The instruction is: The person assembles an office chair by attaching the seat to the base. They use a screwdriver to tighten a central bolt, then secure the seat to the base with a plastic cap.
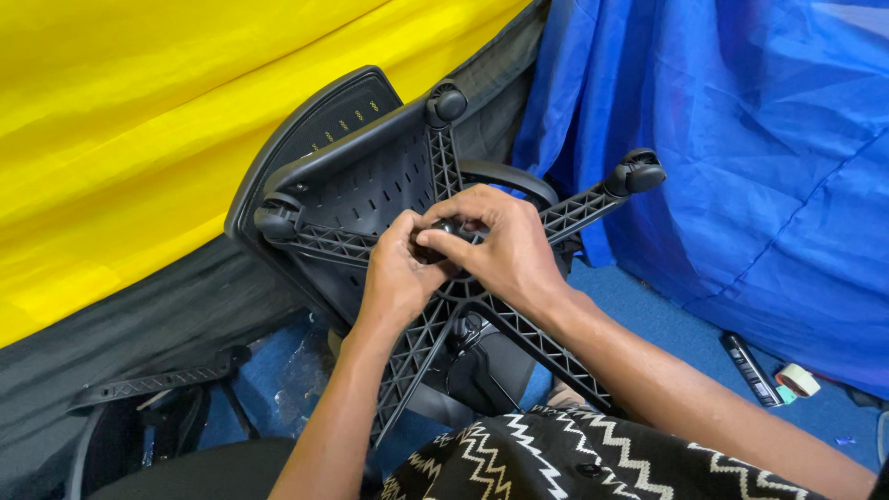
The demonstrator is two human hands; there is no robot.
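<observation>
An office chair lies tipped on its side, its black star base (421,338) facing me with ribbed legs spreading outward. Casters sit at the leg ends: one at the top (447,102), one at the right (639,172), one at the left (277,218). Behind the base is the black slotted underside of the seat (370,185). My left hand (398,278) and my right hand (495,250) meet at the hub of the base, fingers pinched around a small dark part there. The part itself is mostly hidden by my fingers.
Yellow cloth (139,139) hangs at the left over dark grey fabric (139,324). Blue cloth (741,167) drapes at the right. On the blue floor lie a black spray can (750,368) and a roll of tape (796,380). A loose black ribbed piece (153,381) lies at lower left.
</observation>
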